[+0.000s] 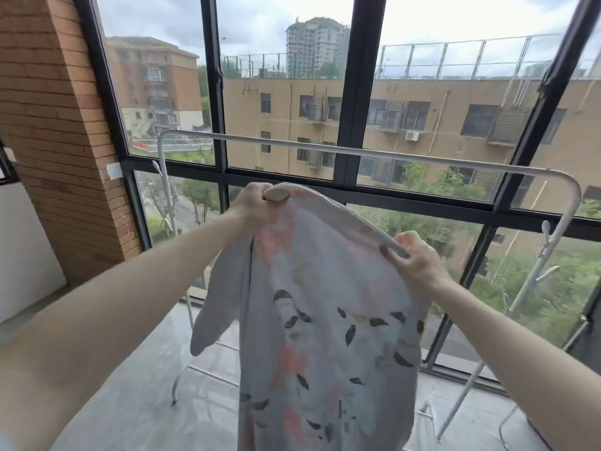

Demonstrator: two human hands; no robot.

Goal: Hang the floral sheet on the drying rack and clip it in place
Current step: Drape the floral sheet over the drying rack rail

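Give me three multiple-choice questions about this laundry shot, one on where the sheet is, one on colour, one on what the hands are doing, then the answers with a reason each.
1. Where is the floral sheet?
A. Draped over the rack's top bar
B. Held up in front of the drying rack, below its top bar
C. On the floor

2. What colour is the rack's tubing?
A. White
B. Black
C. Red

3. How is the sheet's top edge held?
A. By clips
B. By one hand
C. By the left hand and the right hand

Answers: 1 B, the bar is bare above the cloth. 2 A, the tube is white against the dark window frame. 3 C, each hand grips the edge.
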